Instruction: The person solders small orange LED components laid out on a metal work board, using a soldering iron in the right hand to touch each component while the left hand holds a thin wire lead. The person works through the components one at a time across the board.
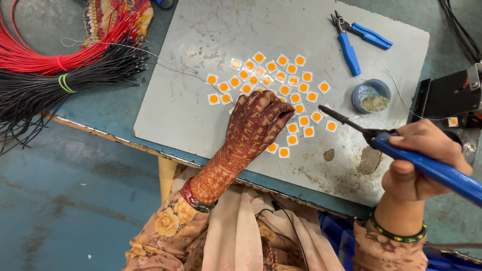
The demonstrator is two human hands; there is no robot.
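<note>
Pressing flat at frame centre, the left hand [257, 123] is laid with fingers spread on the clustered orange chips [273, 80], apparently steadying them. The right hand [422, 163] is closed around a blue soldering iron [401, 150], tip held clear just right of them. Bare grey mat [170, 110] is left open toward the left edge.

L hand [256, 123] on orange LED chips [273, 80], R hand [422, 160] w/ blue soldering iron [401, 150], grey mat [201, 40]

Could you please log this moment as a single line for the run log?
left hand: pressing on orange square chips | right hand: holds blue soldering iron, tip above chips | gray mat
</note>
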